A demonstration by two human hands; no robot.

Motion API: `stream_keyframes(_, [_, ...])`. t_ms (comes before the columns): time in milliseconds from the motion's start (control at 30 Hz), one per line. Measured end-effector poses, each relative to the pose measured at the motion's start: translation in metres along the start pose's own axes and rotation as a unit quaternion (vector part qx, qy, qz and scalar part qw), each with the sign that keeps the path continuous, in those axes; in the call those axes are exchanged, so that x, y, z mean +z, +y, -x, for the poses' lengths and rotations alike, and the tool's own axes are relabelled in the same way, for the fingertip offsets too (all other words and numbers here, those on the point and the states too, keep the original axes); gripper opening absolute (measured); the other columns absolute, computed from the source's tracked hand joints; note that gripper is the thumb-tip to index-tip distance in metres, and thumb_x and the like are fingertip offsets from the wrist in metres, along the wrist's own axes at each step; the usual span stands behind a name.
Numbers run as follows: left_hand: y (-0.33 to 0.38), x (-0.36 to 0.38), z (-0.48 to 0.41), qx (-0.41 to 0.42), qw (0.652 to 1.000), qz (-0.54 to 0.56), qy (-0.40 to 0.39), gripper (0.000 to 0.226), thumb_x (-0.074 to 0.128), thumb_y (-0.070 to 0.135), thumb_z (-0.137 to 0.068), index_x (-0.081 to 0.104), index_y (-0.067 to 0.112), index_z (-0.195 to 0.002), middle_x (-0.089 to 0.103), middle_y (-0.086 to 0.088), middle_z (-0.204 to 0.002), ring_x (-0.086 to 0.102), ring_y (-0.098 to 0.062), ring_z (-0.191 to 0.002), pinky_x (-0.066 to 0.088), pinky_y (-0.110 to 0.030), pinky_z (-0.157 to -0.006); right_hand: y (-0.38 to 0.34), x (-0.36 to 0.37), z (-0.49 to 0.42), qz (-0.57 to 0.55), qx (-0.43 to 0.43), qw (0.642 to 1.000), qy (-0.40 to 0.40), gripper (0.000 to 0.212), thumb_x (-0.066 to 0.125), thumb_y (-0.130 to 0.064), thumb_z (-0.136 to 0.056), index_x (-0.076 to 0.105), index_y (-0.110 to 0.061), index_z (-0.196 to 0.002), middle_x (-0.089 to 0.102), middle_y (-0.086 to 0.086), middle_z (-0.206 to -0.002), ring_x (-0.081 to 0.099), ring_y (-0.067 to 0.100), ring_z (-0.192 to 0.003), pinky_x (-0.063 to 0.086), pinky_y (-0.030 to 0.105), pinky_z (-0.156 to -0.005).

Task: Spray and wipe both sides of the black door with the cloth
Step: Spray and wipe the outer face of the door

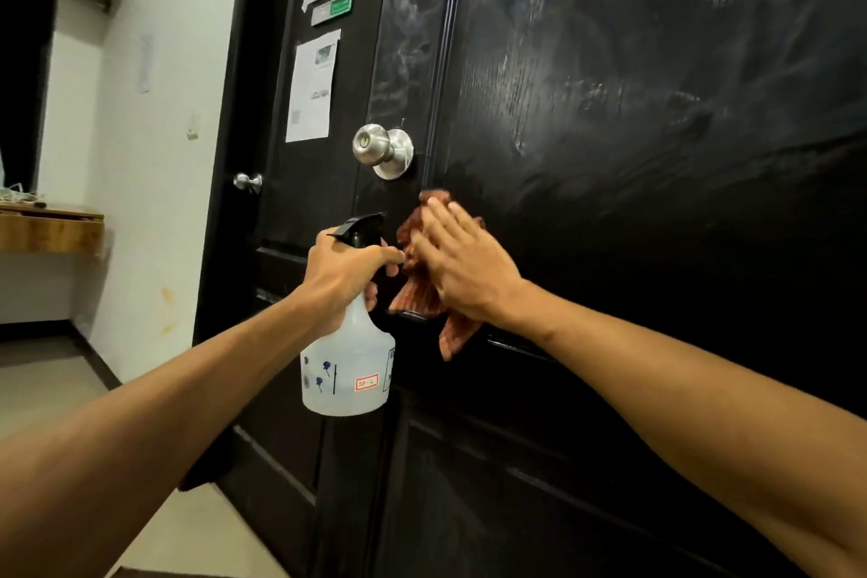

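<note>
The right hand (462, 268) lies flat with its fingers straight, pressing a reddish-brown cloth (420, 282) against the black door (633, 131). The cloth is bunched under the palm, and a loose corner hangs down past the heel of the hand. Just above the fingertips sits the silver doorknob (382, 150), and the panel above and to the right of the hand shows wet, streaky smears.

Just beside it, the left hand (345, 275) grips the neck of a translucent spray bottle (347, 366), forefinger reaching forward by the black trigger head (361, 228), whose nozzle points toward the door. The bottle's body hangs below the fist, upright, close to the door but whether it touches I cannot tell.

Beyond the left hand stands a second black door (300, 202) with papers (312, 89) taped to it and its own small knob (248, 182). Farther left, against the white wall, is a wooden bench (51, 232).
</note>
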State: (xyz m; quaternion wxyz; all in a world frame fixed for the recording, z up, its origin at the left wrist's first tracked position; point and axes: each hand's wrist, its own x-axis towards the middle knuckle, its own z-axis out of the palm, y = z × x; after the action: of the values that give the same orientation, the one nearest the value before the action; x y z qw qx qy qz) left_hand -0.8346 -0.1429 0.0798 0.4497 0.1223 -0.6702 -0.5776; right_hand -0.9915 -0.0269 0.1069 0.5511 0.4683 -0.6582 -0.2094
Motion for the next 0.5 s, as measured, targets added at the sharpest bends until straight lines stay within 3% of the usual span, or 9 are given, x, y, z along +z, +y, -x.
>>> stream_keyframes(33, [0.001,0.002,0.001,0.002,1.0,-0.004,0.0,0.013,0.081,0.01,-0.083,0.073,0.0,-0.088,0.074,-0.014,-0.079,0.047,-0.015,-0.044,0.044,-0.028,-0.045,-0.003,0.001,0.01,0.0,-0.043,0.999,-0.031,0.062,0.037,-0.03,-0.097,0.036,-0.01,-0.155,0.029,0.024,-0.162,0.016,0.04,-0.155,0.008,0.052,-0.127])
stream_keyframes(100, [0.005,0.006,0.005,0.001,1.0,-0.005,-0.005,0.013,0.081,0.01,-0.084,0.073,0.0,-0.088,0.075,-0.015,-0.081,0.047,-0.015,-0.044,0.044,-0.028,-0.045,0.017,-0.01,0.02,0.021,-0.047,0.999,0.002,0.061,0.04,-0.027,-0.095,0.042,-0.01,-0.153,0.035,0.021,-0.16,0.023,0.037,-0.153,0.009,0.051,-0.127])
stream_keyframes(200, [0.014,0.008,0.014,0.002,1.0,0.0,-0.02,0.011,0.08,0.01,-0.086,0.073,0.002,-0.089,0.075,-0.015,-0.084,0.048,-0.015,-0.046,0.045,-0.029,-0.047,0.07,-0.044,0.032,0.024,0.139,0.987,0.078,0.06,0.046,-0.016,-0.088,0.048,-0.003,-0.147,0.037,0.024,-0.158,0.022,0.04,-0.153,0.008,0.05,-0.127])
stream_keyframes(267, [0.022,0.012,0.021,0.004,1.0,0.002,-0.027,0.011,0.08,0.01,-0.086,0.073,0.003,-0.09,0.075,-0.015,-0.085,0.048,-0.015,-0.046,0.045,-0.029,-0.047,0.088,-0.055,0.058,0.04,0.194,0.977,0.08,0.059,0.046,-0.011,-0.088,0.048,0.002,-0.146,0.037,0.029,-0.157,0.023,0.044,-0.151,0.012,0.051,-0.127])
stream_keyframes(400, [0.043,0.031,0.035,0.006,0.999,0.009,-0.04,0.017,0.08,0.008,-0.085,0.073,-0.002,-0.098,0.074,-0.015,-0.083,0.045,-0.015,-0.044,0.042,-0.027,-0.045,0.092,-0.053,0.126,0.025,0.056,0.998,0.028,0.055,0.055,-0.01,-0.086,0.052,0.004,-0.139,0.045,0.028,-0.149,0.042,0.043,-0.136,0.037,0.05,-0.115])
stream_keyframes(433, [0.048,0.037,0.039,0.01,0.999,0.011,-0.052,0.018,0.08,0.008,-0.085,0.073,-0.002,-0.099,0.074,-0.014,-0.083,0.045,-0.014,-0.043,0.042,-0.027,-0.045,0.103,-0.059,0.135,0.022,0.067,0.997,0.031,0.053,0.055,-0.01,-0.087,0.052,0.001,-0.139,0.045,0.026,-0.149,0.045,0.042,-0.132,0.04,0.05,-0.111])
stream_keyframes(500, [0.057,0.053,0.051,0.019,0.997,0.009,-0.076,0.018,0.08,0.009,-0.085,0.072,0.0,-0.099,0.074,-0.013,-0.083,0.046,-0.013,-0.043,0.043,-0.027,-0.045,0.133,-0.077,0.149,0.001,0.187,0.981,0.057,0.05,0.057,-0.009,-0.089,0.052,0.0,-0.138,0.044,0.022,-0.148,0.046,0.042,-0.126,0.043,0.051,-0.103])
